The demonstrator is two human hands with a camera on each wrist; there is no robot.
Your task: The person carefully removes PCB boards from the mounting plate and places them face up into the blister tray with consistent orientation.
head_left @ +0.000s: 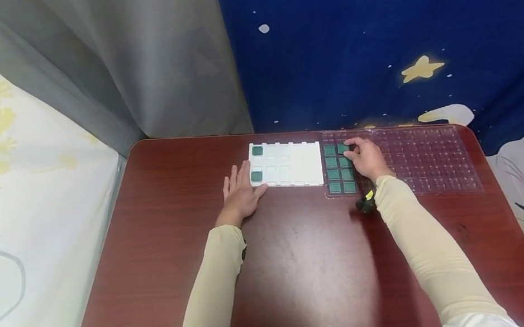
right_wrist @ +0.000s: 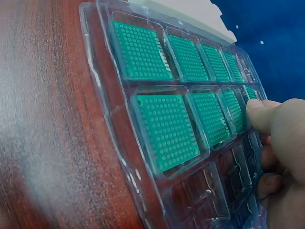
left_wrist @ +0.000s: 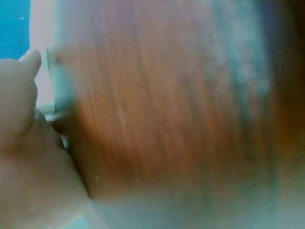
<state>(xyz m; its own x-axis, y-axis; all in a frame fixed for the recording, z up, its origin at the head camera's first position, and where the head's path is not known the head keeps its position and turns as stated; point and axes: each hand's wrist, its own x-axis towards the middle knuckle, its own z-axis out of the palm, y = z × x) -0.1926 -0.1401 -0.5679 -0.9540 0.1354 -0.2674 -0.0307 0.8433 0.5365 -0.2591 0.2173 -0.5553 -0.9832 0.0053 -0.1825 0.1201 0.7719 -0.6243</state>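
My right hand (head_left: 368,158) is over the clear plastic tray (head_left: 424,159), its thumb and forefinger pinching a green perfboard (head_left: 343,148) at the tray's far end. Several other green perfboards (right_wrist: 167,131) lie in the two leftmost columns of pockets. Left of this tray is a white slotted tray (head_left: 300,163), with one green board (head_left: 257,150) in its far left corner and another green board (head_left: 256,175) in the near left one. With fingers extended, my left hand (head_left: 240,194) rests against the white tray's left edge; the left wrist view is blurred and shows only part of it.
Both trays lie near the back edge of the reddish-brown table (head_left: 303,270). Behind it hang a grey curtain (head_left: 175,58) and a blue curtain (head_left: 351,48). A small black strap with a yellow tag (head_left: 366,201) hangs by my right wrist.
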